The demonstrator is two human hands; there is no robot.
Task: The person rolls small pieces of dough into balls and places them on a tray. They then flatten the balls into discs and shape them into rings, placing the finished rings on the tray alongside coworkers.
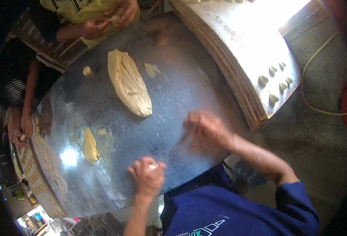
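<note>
My left hand point(147, 176) is curled round a small pale dough piece point(153, 167) near the front of the metal work surface point(177, 78). To its right, my right hand point(205, 131) is smeared by motion over the surface, fingers bent, and whether it holds anything is unclear. Above both hands lies a long folded mass of pale dough point(129, 82), with a small flat scrap point(152, 70) beside it and a little lump point(87, 70) farther left. A yellow dough strip point(90, 145) lies to the left of my hands, near a smaller smear point(102, 132).
Stacked boards point(240, 39) at the right carry small dough pieces point(274, 97). A tray of shaped pieces point(33, 179) runs along the left edge. A co-worker's hands point(104, 25) handle dough at the top; another person's hands point(24, 129) work at the left. A cable point(307, 67) hangs at the far right.
</note>
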